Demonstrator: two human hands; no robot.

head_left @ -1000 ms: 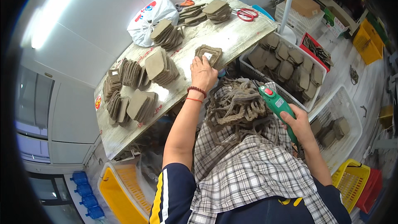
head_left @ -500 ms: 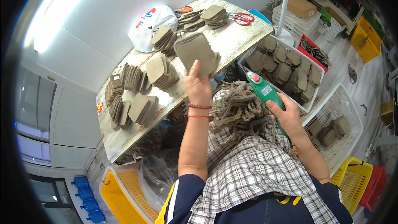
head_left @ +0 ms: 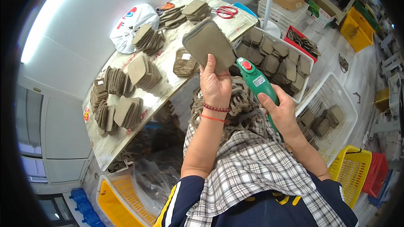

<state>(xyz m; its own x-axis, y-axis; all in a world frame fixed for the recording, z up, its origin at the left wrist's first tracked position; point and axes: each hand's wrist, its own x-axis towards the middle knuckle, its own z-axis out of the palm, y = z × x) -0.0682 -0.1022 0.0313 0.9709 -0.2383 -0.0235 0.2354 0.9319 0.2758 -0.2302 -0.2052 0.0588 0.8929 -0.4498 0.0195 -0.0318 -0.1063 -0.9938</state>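
While the left hand (head_left: 216,88) is holding the gray-brown pad (head_left: 210,44) above the near edge of the table (head_left: 109,149), the right hand (head_left: 279,111) is holding the green power tool (head_left: 257,82) just beyond that same edge. The left thumb is pressing on the face of the pad; the other fingers are mostly hiding behind it, so I cannot tell their exact grip. The right fingers are wrapping around the tool's body. The tip is pointing very near to the pad's side; whether it is touching, I cannot tell. In my judgement, the main danger is coming from these hidden fingers: if the pad is tilting under one thumb, the tip could be slipping toward them. Also, the loose strips (head_left: 240,96) are lying on the checked apron (head_left: 248,155), beside the table, and could be catching on a lowered tool.
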